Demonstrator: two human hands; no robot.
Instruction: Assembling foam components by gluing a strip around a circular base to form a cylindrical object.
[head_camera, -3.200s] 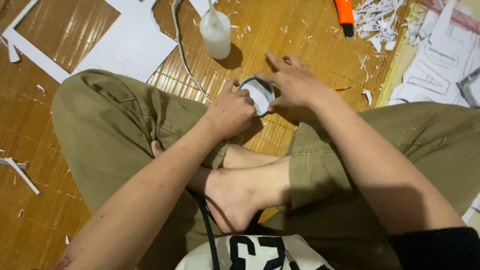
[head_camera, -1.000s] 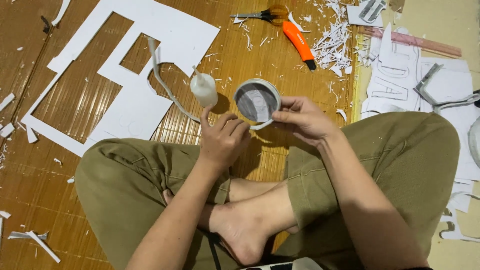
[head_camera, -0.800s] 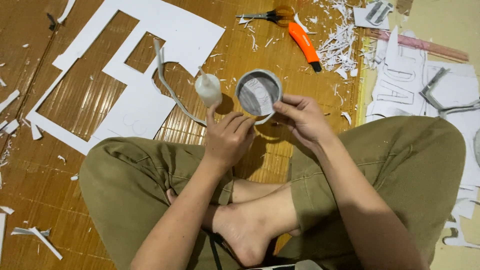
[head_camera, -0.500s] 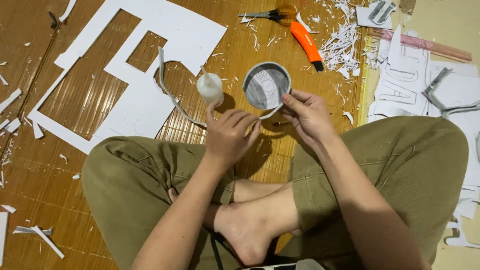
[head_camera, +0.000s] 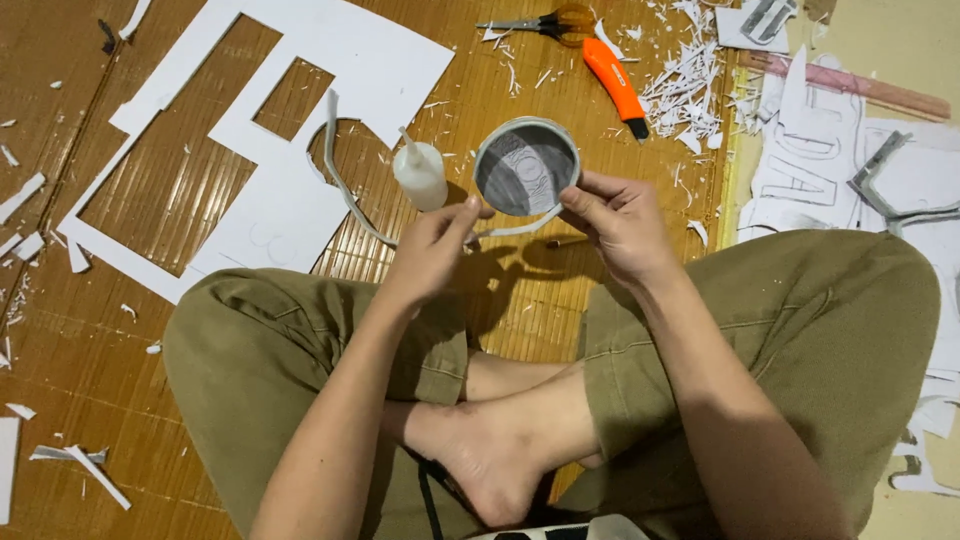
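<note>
I sit cross-legged on a bamboo mat. A round grey disc with a white rim strip (head_camera: 525, 167) is held up between both hands. My right hand (head_camera: 620, 225) pinches its right lower edge. My left hand (head_camera: 432, 250) pinches the white strip at its lower left, where a loose tail of strip curves away to the left. A small white glue bottle (head_camera: 420, 176) stands just above my left hand.
A large white cut-out sheet (head_camera: 300, 110) lies at the upper left. An orange utility knife (head_camera: 613, 75) and scissors (head_camera: 540, 22) lie above, among paper scraps (head_camera: 690, 85). White letter cut-outs (head_camera: 850, 170) cover the floor to the right.
Both hands have lifted the disc up and away from my lap, and the view has shifted to show more of the floor. The white strip now runs along the disc's lower edge.
</note>
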